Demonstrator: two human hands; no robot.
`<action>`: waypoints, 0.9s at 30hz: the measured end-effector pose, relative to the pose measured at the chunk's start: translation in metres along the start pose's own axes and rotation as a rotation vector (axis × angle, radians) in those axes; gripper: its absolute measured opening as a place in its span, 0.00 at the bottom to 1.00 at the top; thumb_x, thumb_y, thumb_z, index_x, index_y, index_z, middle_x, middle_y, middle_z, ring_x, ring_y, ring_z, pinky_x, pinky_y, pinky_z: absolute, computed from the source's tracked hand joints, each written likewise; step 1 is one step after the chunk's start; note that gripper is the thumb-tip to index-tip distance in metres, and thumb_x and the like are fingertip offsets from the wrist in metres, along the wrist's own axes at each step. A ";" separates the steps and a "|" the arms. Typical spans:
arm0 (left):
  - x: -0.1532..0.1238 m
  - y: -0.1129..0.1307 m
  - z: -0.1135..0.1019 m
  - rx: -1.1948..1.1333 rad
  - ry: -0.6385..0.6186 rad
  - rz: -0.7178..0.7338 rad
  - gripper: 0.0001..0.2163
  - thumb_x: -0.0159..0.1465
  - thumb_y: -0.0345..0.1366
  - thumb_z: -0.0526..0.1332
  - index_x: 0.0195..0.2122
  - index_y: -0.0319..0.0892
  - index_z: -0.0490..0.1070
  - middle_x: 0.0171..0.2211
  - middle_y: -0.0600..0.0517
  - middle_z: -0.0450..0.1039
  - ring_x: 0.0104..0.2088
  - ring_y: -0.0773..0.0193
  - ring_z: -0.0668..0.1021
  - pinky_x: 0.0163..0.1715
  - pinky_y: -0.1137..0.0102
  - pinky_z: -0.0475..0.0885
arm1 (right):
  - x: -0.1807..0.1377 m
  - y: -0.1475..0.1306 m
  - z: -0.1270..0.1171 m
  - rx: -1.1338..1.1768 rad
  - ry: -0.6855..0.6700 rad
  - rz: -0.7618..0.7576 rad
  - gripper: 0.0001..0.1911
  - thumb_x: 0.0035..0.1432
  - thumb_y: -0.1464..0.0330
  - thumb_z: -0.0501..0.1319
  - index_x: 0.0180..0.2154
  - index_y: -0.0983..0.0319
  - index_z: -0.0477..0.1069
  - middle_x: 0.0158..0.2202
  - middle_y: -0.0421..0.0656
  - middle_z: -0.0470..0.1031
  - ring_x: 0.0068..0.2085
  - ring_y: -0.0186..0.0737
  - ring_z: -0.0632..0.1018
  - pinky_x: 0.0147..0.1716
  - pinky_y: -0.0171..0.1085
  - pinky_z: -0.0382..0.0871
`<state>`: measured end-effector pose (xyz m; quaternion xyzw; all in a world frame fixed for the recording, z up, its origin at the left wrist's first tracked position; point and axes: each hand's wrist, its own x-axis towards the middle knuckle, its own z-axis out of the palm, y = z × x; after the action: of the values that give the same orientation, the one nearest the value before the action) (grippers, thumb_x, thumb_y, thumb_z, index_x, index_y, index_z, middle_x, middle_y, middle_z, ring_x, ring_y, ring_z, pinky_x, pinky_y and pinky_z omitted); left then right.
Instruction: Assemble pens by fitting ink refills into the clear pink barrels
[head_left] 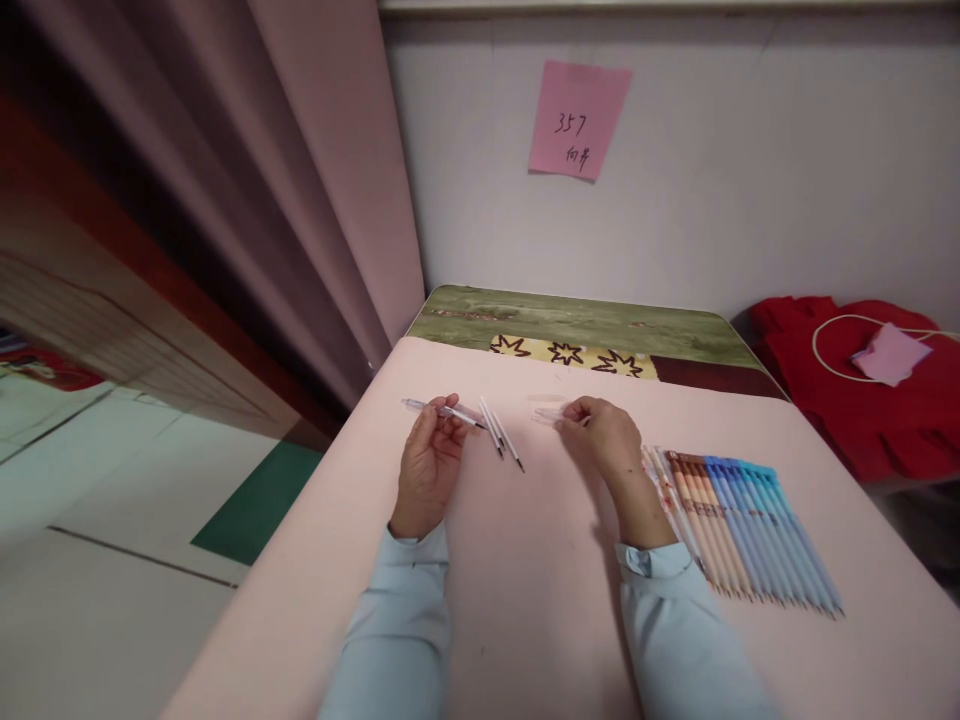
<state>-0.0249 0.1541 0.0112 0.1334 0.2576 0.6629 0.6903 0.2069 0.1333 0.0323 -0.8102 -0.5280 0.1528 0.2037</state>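
Observation:
My left hand (433, 460) is closed around a clear pen barrel (414, 404) at the left of the table; a white pen refill (466, 415) with a dark tip lies along it. Several more white refills (504, 432) with black tips rest on the table just right of these fingers. My right hand (606, 435) has its thumb and fingers pinched together at some small clear pieces (549, 413). Which piece the fingertips hold is hidden. Beside the right wrist lies a row of finished-looking pens (750, 530) in white, brown, orange and blue, tips toward me.
A pale pink cover (517, 620) lies over the table, with a green patterned edge (600, 315) at the back. Behind stands a white wall with a pink note (579, 120). A curtain (322, 150) hangs left; a red cloth item (840, 420) sits at right.

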 end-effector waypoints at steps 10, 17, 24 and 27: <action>0.000 -0.001 -0.002 0.019 -0.015 0.013 0.06 0.65 0.35 0.64 0.38 0.38 0.78 0.40 0.49 0.80 0.31 0.72 0.77 0.33 0.75 0.74 | -0.001 0.003 0.003 -0.059 -0.001 -0.059 0.10 0.53 0.63 0.63 0.38 0.54 0.79 0.38 0.40 0.80 0.38 0.42 0.77 0.32 0.36 0.61; -0.002 -0.002 -0.002 0.002 0.010 -0.008 0.05 0.64 0.34 0.65 0.37 0.39 0.78 0.39 0.49 0.81 0.31 0.70 0.78 0.34 0.74 0.74 | -0.002 0.002 0.001 -0.089 -0.081 -0.058 0.09 0.52 0.63 0.64 0.37 0.53 0.78 0.34 0.37 0.80 0.35 0.40 0.77 0.29 0.35 0.58; -0.002 -0.003 -0.007 0.014 -0.017 0.018 0.06 0.63 0.36 0.66 0.38 0.39 0.78 0.40 0.49 0.81 0.32 0.69 0.79 0.35 0.73 0.75 | -0.001 0.006 0.004 -0.108 -0.063 -0.113 0.09 0.48 0.62 0.66 0.34 0.55 0.77 0.34 0.38 0.80 0.34 0.41 0.77 0.29 0.35 0.59; 0.000 -0.003 -0.008 0.034 -0.026 0.030 0.06 0.63 0.36 0.66 0.38 0.40 0.78 0.41 0.49 0.81 0.35 0.68 0.80 0.39 0.71 0.75 | -0.001 0.006 0.005 -0.115 -0.042 -0.122 0.08 0.48 0.62 0.66 0.34 0.55 0.77 0.33 0.38 0.80 0.33 0.41 0.76 0.28 0.36 0.58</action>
<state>-0.0267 0.1521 0.0034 0.1576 0.2578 0.6670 0.6811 0.2087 0.1308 0.0254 -0.7836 -0.5883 0.1265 0.1545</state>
